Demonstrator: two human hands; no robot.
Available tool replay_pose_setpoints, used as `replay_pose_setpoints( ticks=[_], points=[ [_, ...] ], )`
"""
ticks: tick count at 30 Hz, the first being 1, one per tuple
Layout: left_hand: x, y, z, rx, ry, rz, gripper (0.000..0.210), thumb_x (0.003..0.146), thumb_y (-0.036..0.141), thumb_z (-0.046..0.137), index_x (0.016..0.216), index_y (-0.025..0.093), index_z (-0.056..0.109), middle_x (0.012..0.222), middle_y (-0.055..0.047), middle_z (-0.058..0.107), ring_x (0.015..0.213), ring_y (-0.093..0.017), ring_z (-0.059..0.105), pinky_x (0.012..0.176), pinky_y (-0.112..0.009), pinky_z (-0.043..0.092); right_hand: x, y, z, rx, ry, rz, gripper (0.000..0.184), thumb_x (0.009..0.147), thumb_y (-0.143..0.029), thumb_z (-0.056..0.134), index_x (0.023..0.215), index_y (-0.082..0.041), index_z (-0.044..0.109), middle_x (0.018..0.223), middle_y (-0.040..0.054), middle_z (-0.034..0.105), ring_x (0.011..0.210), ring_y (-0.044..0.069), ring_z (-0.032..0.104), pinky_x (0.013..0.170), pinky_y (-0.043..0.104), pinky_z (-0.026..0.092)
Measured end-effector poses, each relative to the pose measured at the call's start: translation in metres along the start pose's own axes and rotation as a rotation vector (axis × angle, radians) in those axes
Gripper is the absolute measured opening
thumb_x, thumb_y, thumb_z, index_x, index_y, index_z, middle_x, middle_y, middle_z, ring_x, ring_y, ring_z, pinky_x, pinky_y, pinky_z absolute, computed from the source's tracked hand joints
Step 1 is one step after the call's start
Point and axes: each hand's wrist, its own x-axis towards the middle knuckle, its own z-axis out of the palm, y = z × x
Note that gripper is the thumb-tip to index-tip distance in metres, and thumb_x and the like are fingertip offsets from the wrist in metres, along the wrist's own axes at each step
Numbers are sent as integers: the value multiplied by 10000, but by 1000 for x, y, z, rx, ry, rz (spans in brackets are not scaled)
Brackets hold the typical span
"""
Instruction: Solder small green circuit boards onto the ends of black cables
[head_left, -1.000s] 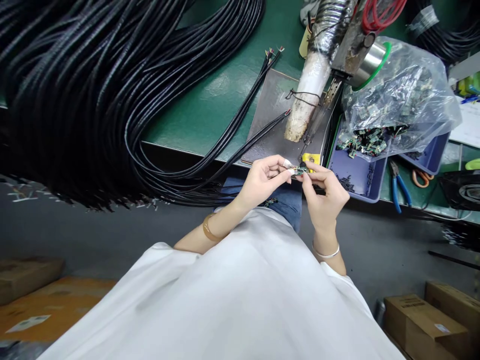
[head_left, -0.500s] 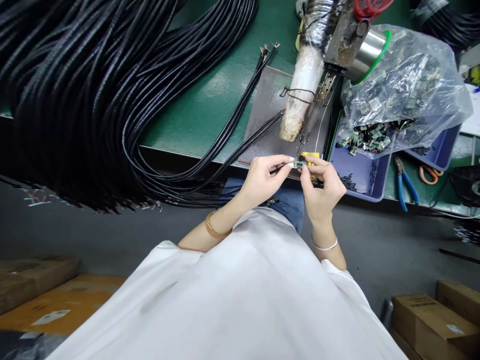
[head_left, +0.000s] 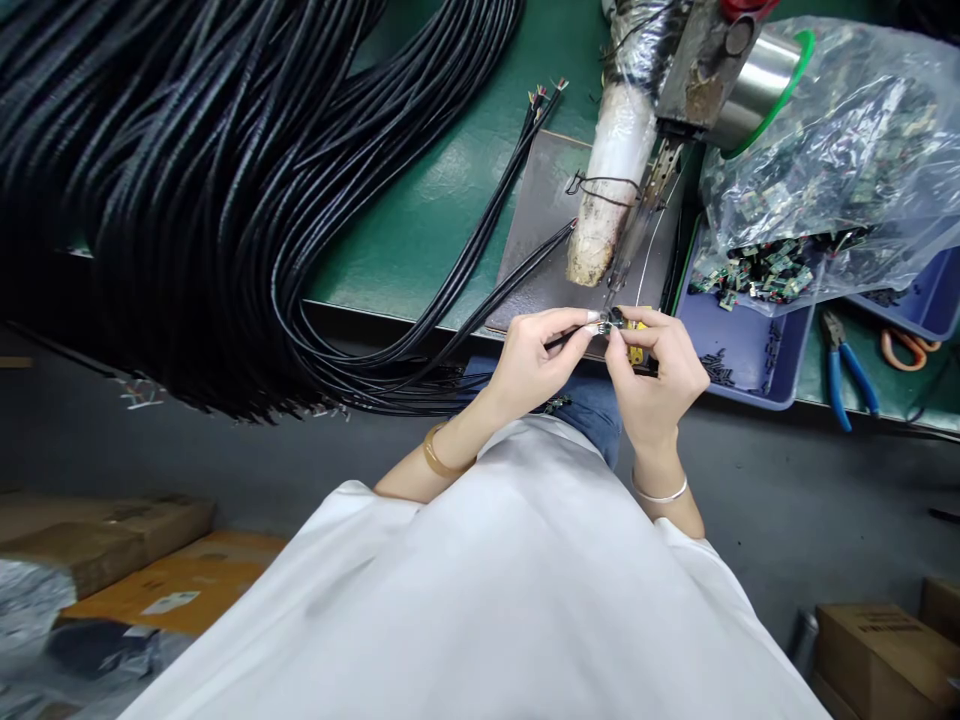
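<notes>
My left hand (head_left: pixel 529 362) pinches the end of a thin black cable (head_left: pixel 561 341), its stripped wires pointing right. My right hand (head_left: pixel 661 368) closes thumb and finger on a small circuit board (head_left: pixel 616 319), partly hidden by the fingertips. Wires and board meet between the two hands; whether they are joined I cannot tell. Just above them is the tip of a soldering iron (head_left: pixel 624 262), slanting down from its mount. Solder wire (head_left: pixel 652 243) runs down beside it. Behind my right fingers sits a small yellow piece (head_left: pixel 638 345).
A thick bundle of black cables (head_left: pixel 202 200) covers the left of the green bench (head_left: pixel 382 255). To the right are a purple tray (head_left: pixel 776 385), a plastic bag of circuit boards (head_left: pixel 847 130), blue-handled pliers (head_left: pixel 851 375) and a solder spool (head_left: pixel 757 90). A white wrapped tube (head_left: pixel 604 200) overhangs the dark board (head_left: pixel 536 245).
The whole view has shifted, so the bench things appear further right. Both hands keep their pinch close under the iron tip, with the cable end and circuit board still together.
</notes>
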Motion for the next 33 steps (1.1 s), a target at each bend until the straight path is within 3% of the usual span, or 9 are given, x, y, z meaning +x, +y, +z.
replay_pose_setpoints(
  ticks=[6,15,23,27,29,31,33],
  points=[
    [-1,-3,1,41,-22,-33,223,895,231,635,1022,119,780,1008,-110,802,895,-190,764,799,-256,594,-3,3,2,-12,-35,27,87,895,-171,636,835,-231,620,988,22,748,949,177,725,835,342,581],
    [3,2,-3,80,-27,42,216,904,216,619,1026,135,778,983,-90,803,859,-169,752,771,-245,580,0,-3,-4,-35,-45,-10,98,883,-154,648,833,-235,629,1031,33,750,968,177,727,836,318,589],
    [-3,-1,-2,-14,-74,-63,236,910,251,625,1040,124,775,1033,-112,797,933,-193,756,839,-265,586,-8,0,-7,-59,-84,-60,115,877,-139,625,833,-239,589,1057,30,755,993,173,732,863,312,591],
    [-3,1,-1,-83,-89,-111,231,895,233,632,1039,98,751,957,-109,790,840,-160,743,760,-227,577,-6,1,-7,-19,-89,-16,103,886,-155,624,824,-231,593,1037,35,753,994,181,730,844,318,598],
    [-5,2,-2,-78,-86,-135,218,881,228,650,1041,102,729,878,-80,771,753,-134,717,698,-207,563,-4,1,-10,48,-112,70,85,906,-190,617,833,-227,593,1023,34,749,937,177,741,777,305,608],
    [-10,1,-3,-16,-59,-106,180,878,227,665,1017,124,713,839,-50,749,717,-116,692,678,-198,550,-2,0,-17,141,-94,216,50,944,-249,585,898,-232,583,999,27,742,725,139,732,597,270,581],
    [-20,-2,-4,80,-27,-1,136,898,222,654,995,145,709,867,-47,753,756,-120,696,714,-210,554,1,-4,-29,187,62,274,56,973,-305,554,952,-254,565,853,-7,713,480,96,618,415,251,455]
  ],
)
